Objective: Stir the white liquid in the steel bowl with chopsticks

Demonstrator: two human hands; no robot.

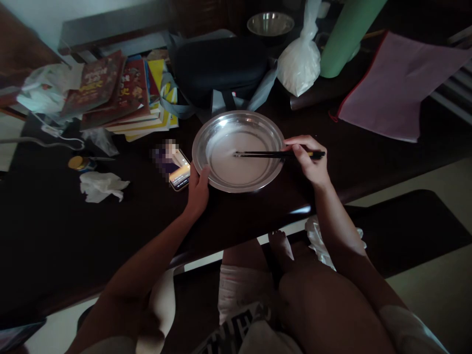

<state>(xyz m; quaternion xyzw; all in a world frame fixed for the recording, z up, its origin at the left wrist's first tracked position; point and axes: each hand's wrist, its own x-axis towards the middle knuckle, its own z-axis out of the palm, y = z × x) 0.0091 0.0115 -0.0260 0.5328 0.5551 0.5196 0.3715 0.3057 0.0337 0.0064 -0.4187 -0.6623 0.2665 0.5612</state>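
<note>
A wide shiny metal bowl (273, 129) rests on the dark table near its front edge, with a whitish mixture (236, 169) covering its bottom. My left hand (199, 188) grips the bowl's rim at the lower left, thumb over the edge. From the right, my right hand (309, 158) is closed around a pair of dark chopsticks (263, 154). Their tips dip into the white mixture near the bowl's middle. Just left of the bowl lies a phone (180, 173) with its screen lit, partly behind my left hand.
Behind the bowl sits a black bag (221, 66) with grey straps. A tied white plastic bag (300, 64), a green cylinder (339, 49) and a second metal bowl (270, 23) stand at the back. Books (125, 93) and crumpled tissue (101, 186) lie left, a pink cloth bag (394, 91) right.
</note>
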